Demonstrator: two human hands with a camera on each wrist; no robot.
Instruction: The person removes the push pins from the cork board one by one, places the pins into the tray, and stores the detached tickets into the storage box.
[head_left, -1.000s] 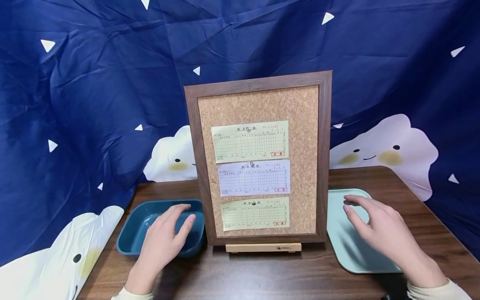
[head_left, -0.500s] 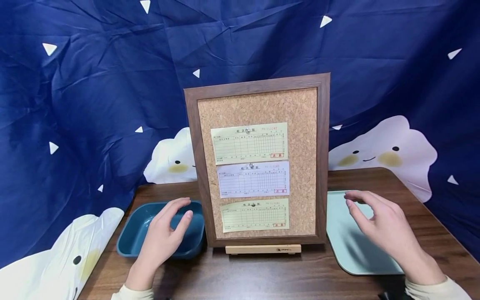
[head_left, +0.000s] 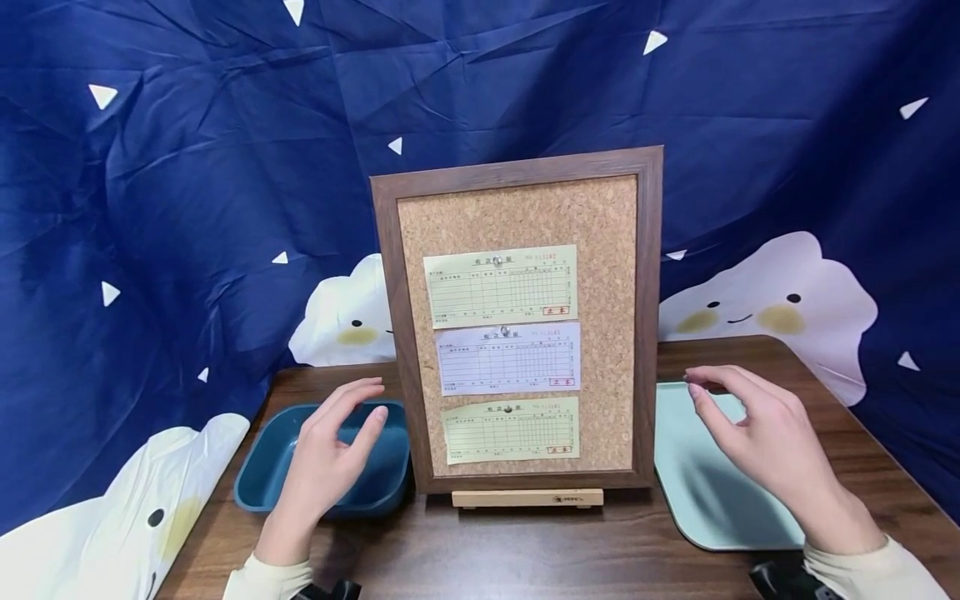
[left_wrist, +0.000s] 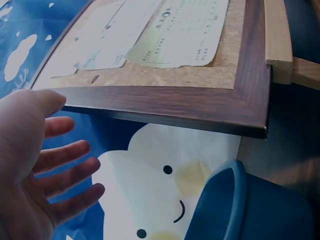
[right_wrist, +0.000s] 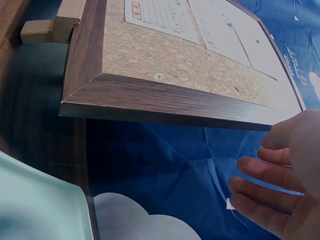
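A cork board in a brown wooden frame stands upright in the middle. Three printed receipt slips are pinned to it: a pale green one on top, a lilac one and a lower pale green one. Each has a pushpin near its top edge. My left hand hovers over the blue basin with fingers relaxed and holds nothing. Over the mint tray, my right hand hangs in the same loose pose, holding nothing. In both wrist views, the fingers are spread apart near the frame's side edges.
A deep blue basin stands left of the board, a flat mint tray to its right. The board rests on a light wooden stand on the brown table. A dark blue curtain hangs behind.
Both hands have risen slightly, staying above the basin and the tray. The board, slips and containers have not moved, apart from a small shift of the view.
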